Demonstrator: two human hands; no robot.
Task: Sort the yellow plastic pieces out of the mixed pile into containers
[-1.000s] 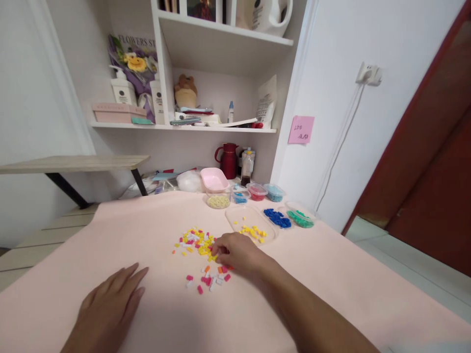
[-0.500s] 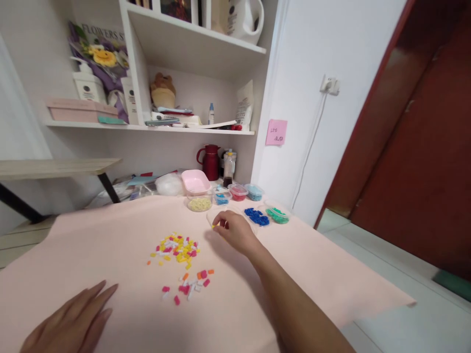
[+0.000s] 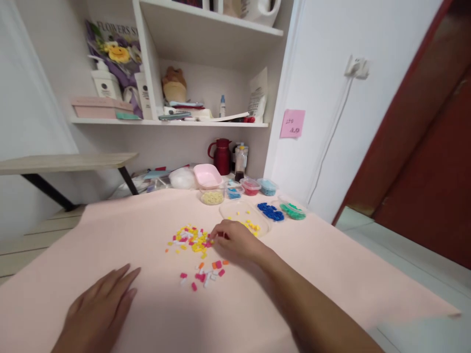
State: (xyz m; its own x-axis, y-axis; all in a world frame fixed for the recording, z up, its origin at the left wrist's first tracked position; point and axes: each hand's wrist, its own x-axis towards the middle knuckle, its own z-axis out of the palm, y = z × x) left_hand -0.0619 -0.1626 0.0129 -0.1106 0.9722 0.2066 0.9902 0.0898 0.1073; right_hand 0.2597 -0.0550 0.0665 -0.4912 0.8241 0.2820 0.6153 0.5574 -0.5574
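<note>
A loose heap of small yellow, pink, white and orange bricks point(image 3: 189, 239) lies on the pale pink table cover point(image 3: 331, 274). My right hand point(image 3: 235, 240) rests at the heap's right edge with its fingertips pinched together among the bricks; what they grip is too small to name. A smaller scatter of pink, white and orange bricks point(image 3: 204, 275) lies just in front of it. Behind my right hand sits a clear lid with yellow bricks point(image 3: 241, 218). My left hand point(image 3: 97, 311) lies flat on the cover at the lower left, fingers stretched out, holding nothing.
Small clear tubs of sorted bricks stand at the back: pale yellow point(image 3: 212, 197), red point(image 3: 251, 186), light blue point(image 3: 268, 186), dark blue point(image 3: 270, 212), green point(image 3: 292, 211). A pink dish point(image 3: 208, 175), a red jug point(image 3: 222, 157) and shelves stand behind. A wooden bench point(image 3: 66, 162) is at left.
My right hand went from the heap back to the clear lid of yellow bricks, then returned to the heap's right edge. The left hand stayed flat. The view shifted.
</note>
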